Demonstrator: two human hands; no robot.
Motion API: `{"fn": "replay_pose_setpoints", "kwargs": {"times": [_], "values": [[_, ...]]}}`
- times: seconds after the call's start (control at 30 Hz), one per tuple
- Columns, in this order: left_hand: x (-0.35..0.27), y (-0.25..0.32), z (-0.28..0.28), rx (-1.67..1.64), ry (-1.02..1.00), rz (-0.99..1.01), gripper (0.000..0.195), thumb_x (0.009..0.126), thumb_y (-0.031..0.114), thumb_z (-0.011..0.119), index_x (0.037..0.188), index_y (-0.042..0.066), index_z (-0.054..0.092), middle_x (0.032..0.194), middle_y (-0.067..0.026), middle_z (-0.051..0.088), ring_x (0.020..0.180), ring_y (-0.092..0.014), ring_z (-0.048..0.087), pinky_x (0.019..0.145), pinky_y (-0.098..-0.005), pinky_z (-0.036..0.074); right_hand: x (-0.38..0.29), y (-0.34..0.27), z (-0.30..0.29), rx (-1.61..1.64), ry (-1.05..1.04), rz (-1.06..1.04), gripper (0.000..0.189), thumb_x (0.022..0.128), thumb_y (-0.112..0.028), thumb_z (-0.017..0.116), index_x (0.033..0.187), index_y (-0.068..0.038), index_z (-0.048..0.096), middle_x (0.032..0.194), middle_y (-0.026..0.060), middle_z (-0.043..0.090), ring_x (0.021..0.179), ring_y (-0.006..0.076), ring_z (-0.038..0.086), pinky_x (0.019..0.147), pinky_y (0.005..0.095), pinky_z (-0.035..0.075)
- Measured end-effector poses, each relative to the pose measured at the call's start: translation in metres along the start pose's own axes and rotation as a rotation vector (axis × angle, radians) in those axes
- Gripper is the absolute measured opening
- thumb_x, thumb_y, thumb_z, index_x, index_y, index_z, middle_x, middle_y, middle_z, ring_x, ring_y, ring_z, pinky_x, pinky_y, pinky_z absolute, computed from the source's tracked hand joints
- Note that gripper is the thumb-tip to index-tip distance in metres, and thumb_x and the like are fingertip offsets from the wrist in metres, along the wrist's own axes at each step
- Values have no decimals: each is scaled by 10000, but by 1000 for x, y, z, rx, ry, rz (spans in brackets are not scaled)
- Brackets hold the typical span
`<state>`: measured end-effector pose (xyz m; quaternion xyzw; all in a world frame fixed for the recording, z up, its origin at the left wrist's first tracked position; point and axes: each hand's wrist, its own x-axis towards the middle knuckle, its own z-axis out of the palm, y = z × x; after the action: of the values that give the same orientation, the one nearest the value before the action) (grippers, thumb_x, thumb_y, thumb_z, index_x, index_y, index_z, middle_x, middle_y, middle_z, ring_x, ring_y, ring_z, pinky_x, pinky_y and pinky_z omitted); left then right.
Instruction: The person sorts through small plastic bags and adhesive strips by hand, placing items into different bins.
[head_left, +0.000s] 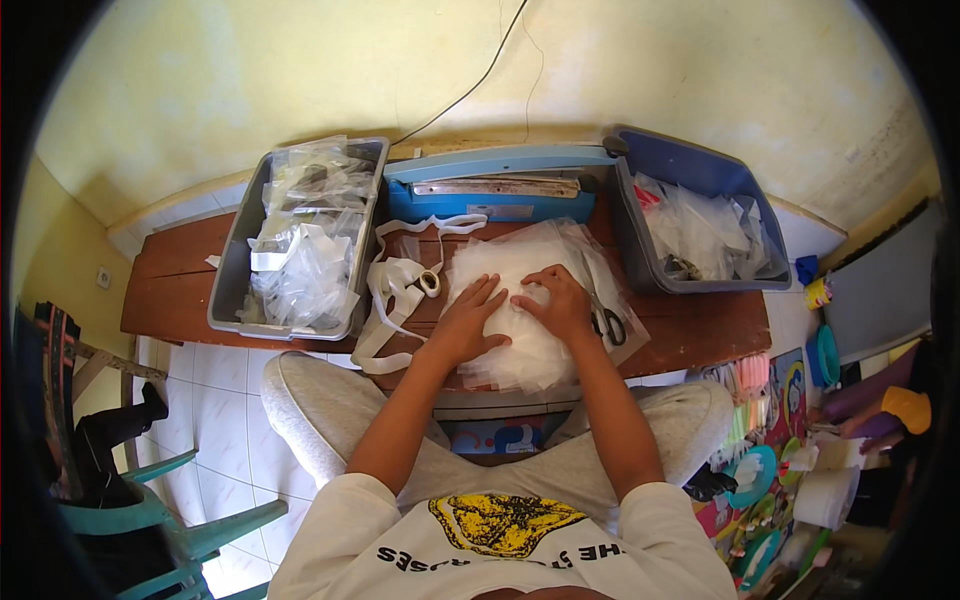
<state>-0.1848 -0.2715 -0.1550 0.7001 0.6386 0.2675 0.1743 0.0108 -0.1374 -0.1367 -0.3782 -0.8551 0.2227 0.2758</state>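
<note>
A stack of clear plastic sheets or bags lies on the brown wooden bench before me. My left hand rests flat on its left part, fingers spread. On the stack's middle, my right hand has bent fingers, with a gap between thumb and forefinger; no held sheet can be made out there. Scissors with dark handles lie at the stack's right side, partly hidden by my right wrist. Left of the stack are loose white strips and a small roll of tape.
A blue impulse sealer stands behind the stack. Grey bins of plastic packets flank it, one left and one right. The wooden bench ends above my knees. A green plastic chair is at lower left; another person's arm shows at right.
</note>
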Motion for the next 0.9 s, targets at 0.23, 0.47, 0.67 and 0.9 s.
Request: {"fn": "replay_pose_setpoints", "kwargs": {"times": [0.23,0.47,0.67,0.9], "values": [[2,-1,3,7,10,12,898,816,375,932,1580,64,576,1749,-192,389,1636,-376,326,1302,-473,358,-2,7,2,-3,5,-7,281,860,-392,915,1069,-214,853,1089,22,722,922,274,752,790,411,595],[-1,1,-3,0,15,21,876,805,374,935,1559,77,602,1726,-185,432,1613,-379,366,1292,-484,366,-6,4,-2,-37,12,-43,228,917,-344,864,1094,-200,855,1076,23,727,916,272,751,791,412,602],[-1,11,-3,32,147,72,682,845,337,904,1441,92,680,1550,-161,598,1459,-375,518,1221,-511,416,-15,0,-13,-52,-44,-104,201,930,-297,843,1094,-181,854,1051,25,734,882,275,758,781,411,611],[9,8,3,76,334,70,479,921,243,840,1346,58,717,1466,-160,636,1396,-378,558,1185,-510,427,-15,-1,-18,4,-108,-72,170,943,-255,831,1080,-157,848,994,45,740,865,279,764,770,416,606]]}}
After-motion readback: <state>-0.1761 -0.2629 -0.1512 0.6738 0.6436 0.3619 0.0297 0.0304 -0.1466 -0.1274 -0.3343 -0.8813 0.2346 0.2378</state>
